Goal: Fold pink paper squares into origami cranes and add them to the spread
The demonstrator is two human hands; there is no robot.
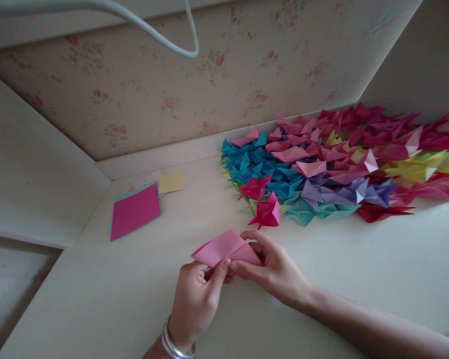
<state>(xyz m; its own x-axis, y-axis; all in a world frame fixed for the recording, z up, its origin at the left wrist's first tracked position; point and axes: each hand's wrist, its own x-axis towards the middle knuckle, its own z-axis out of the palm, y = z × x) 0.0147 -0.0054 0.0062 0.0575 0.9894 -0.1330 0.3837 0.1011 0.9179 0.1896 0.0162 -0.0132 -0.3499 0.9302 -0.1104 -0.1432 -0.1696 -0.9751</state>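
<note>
A partly folded piece of pink origami paper (pixel 221 248) is held a little above the white table, between both hands. My left hand (pixel 200 294) grips its lower edge from the left, thumb on top and fingers curled beneath. On the right side, my right hand (pixel 271 267) pinches the paper's right end between thumb and fingers. The fingertips of both hands meet near the paper's lower middle. Just beyond the hands lie two magenta folded paper pieces (pixel 266 212), at the near edge of a large heap of folded paper pieces (pixel 310 154).
A magenta square sheet (pixel 135 211) lies on a light blue one at the left, beside a small yellow paper (pixel 172 182). The white table (pixel 97 299) meets a flowered wall (pixel 164 99) at the back. A white cable (pixel 153 32) hangs overhead.
</note>
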